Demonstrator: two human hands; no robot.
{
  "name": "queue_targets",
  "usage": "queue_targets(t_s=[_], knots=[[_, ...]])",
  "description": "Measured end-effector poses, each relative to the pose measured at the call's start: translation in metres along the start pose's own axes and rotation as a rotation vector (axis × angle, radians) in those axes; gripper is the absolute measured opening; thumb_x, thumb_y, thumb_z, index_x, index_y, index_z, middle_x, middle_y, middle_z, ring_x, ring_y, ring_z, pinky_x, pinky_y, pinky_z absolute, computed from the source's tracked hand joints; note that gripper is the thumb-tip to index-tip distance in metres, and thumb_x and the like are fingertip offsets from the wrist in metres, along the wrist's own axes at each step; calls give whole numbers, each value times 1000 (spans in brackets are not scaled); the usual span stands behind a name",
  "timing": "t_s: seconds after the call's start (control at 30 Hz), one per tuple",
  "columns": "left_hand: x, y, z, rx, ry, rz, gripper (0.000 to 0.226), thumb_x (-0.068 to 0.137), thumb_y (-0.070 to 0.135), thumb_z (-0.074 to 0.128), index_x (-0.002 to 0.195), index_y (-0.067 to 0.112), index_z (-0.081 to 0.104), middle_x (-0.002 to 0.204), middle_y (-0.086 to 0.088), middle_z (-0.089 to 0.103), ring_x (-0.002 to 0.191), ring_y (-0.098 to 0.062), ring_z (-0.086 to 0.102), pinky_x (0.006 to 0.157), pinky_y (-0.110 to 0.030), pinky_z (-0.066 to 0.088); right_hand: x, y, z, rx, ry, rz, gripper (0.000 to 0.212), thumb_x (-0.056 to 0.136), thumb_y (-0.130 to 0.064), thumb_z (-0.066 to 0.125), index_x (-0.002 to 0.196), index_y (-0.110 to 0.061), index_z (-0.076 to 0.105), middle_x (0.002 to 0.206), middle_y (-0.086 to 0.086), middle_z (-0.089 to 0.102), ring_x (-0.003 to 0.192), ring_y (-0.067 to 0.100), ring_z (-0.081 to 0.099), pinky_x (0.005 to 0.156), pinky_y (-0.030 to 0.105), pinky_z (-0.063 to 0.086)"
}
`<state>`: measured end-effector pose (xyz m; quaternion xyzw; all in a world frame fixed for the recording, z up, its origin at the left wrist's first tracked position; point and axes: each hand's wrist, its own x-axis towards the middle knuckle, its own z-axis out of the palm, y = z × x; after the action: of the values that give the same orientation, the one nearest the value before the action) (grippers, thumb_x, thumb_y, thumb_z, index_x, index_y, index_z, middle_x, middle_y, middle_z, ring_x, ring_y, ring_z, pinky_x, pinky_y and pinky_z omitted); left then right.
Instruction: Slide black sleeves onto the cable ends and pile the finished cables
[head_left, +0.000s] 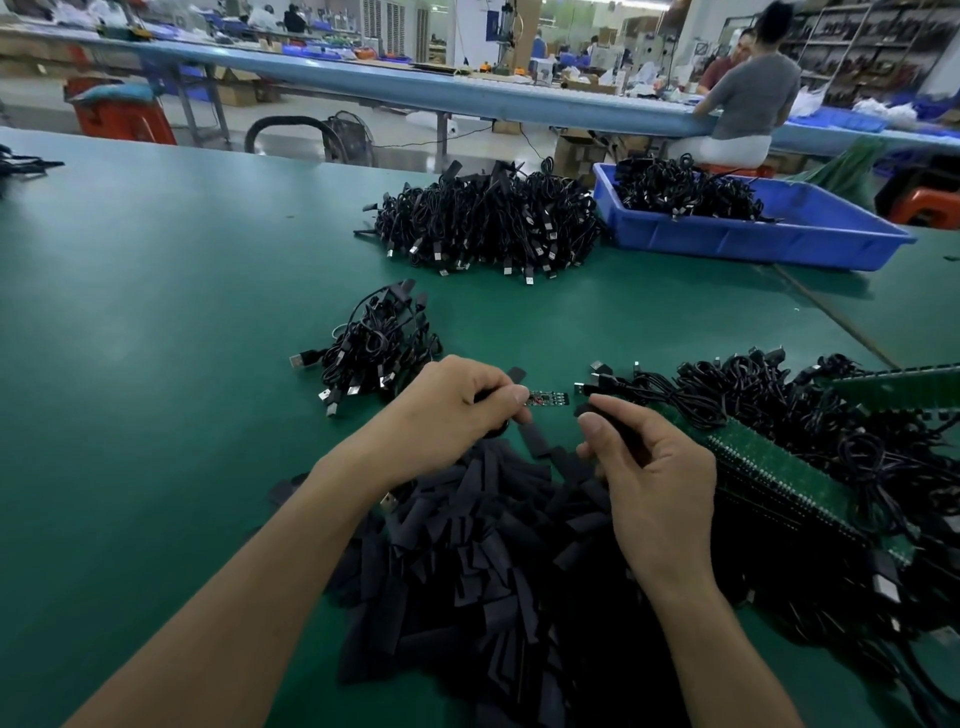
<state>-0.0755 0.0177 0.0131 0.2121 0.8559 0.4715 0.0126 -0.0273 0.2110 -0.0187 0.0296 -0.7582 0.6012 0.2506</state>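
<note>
Left hand (452, 410) clamped, thumb and forefinger pinched on a cable end so the bare little circuit board (549, 399) sticks out to the right, level and clear of my fingers; held that way, I judge, to give the sleeve a straight run onto it. Right hand (660, 478) half curled, fingers round one black sleeve (592, 410), its open mouth turned toward the board, near it but not yet touching. Sleeve not on; this cable is unfinished. Loose sleeve heap (483, 551) lies directly under both wrists on the green table (156, 322), within easy pick. Unsleeved cables (810, 415) tangled at my right with green board panels (769, 467) among them, feeding the work from that side. Small finished pile (371, 353) sits just beyond my left hand, a short toss away. Larger cable pile (488, 223) and blue bin (753, 244) stand farther back.
</note>
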Motion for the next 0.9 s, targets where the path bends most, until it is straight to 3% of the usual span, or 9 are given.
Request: queue_targets(t_s=[0.4,0.57,0.77,0.9], knots=[[-2,9,2,-106,-31,-3,33,103,30,52,83,17,75,51,13,48,45,-11,31,43,-19,28,-1,0,1,-2,62,-34,10,90,-24,71,91,-34,72,70,-14,73,58,5,68,55,12,50],[-3,10,2,-98,-24,-1,33,103,30,53,83,16,75,51,13,49,44,-10,32,44,-20,28,-1,0,0,19,96,-13,8,91,-23,71,94,-30,74,71,-9,74,57,12,68,55,18,52],[-4,11,4,-111,-45,6,33,103,29,53,83,15,74,50,14,47,43,-7,31,44,-18,29,-3,-4,1,36,78,-6,21,81,-41,70,100,-33,72,72,-11,74,58,6,68,57,16,53],[-4,11,4,-110,-55,19,33,103,29,53,82,14,73,52,13,46,43,-6,31,44,-16,29,-2,-4,1,49,69,10,26,77,-42,71,102,-34,71,76,-12,75,59,3,69,58,14,53]])
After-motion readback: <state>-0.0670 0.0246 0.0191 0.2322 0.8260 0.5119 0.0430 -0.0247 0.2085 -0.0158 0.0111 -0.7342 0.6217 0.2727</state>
